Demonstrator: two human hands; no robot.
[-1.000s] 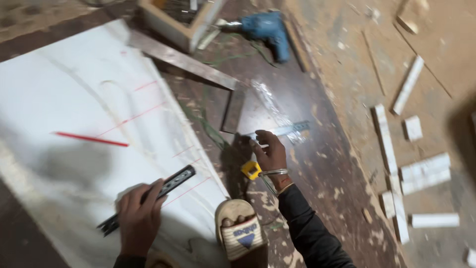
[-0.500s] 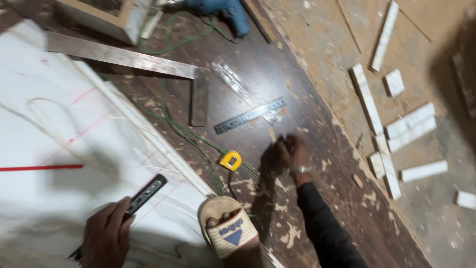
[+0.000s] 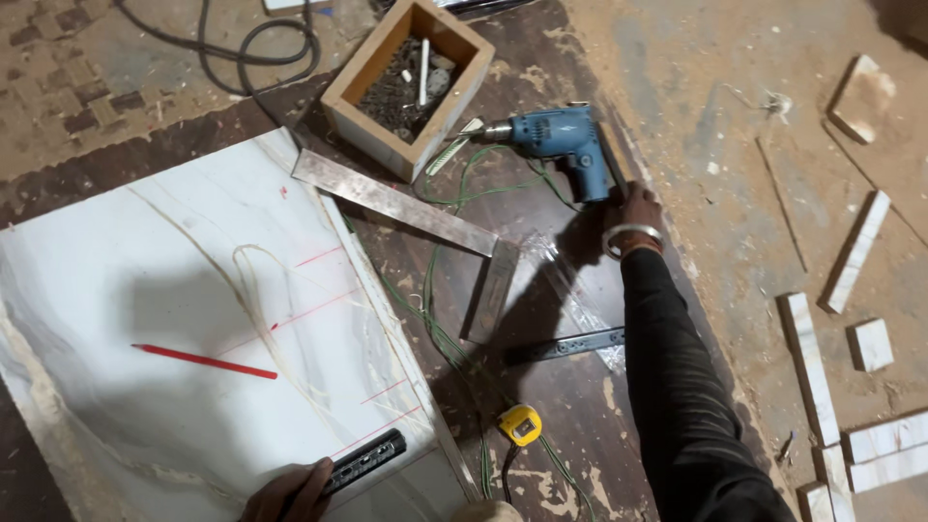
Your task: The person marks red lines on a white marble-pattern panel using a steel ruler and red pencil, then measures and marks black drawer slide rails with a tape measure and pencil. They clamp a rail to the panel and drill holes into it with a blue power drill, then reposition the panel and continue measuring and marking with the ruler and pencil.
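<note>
My right hand [image 3: 636,207] reaches out to the handle of a blue electric drill [image 3: 555,136] lying on the dark floor, with the fingers at its grip; whether they close on it I cannot tell. A bangle sits on that wrist. My left hand [image 3: 286,493] at the bottom edge holds a black tool [image 3: 364,461] that rests on the white marble slab [image 3: 116,290]. A red pencil [image 3: 204,362] lies on the slab among red marked lines. A small yellow tape measure [image 3: 520,424] lies on the floor below my right arm.
A metal L-square [image 3: 416,212] lies by the slab's right edge. A wooden box [image 3: 360,124] with debris stands at the top. A short steel ruler [image 3: 570,343], green cord [image 3: 440,319], black cable [image 3: 253,48] and white marble offcuts [image 3: 808,362] lie about.
My right hand has left the yellow tape measure on the floor and stretched up to the blue drill. The view has tilted upward. The left hand still holds the black tool.
</note>
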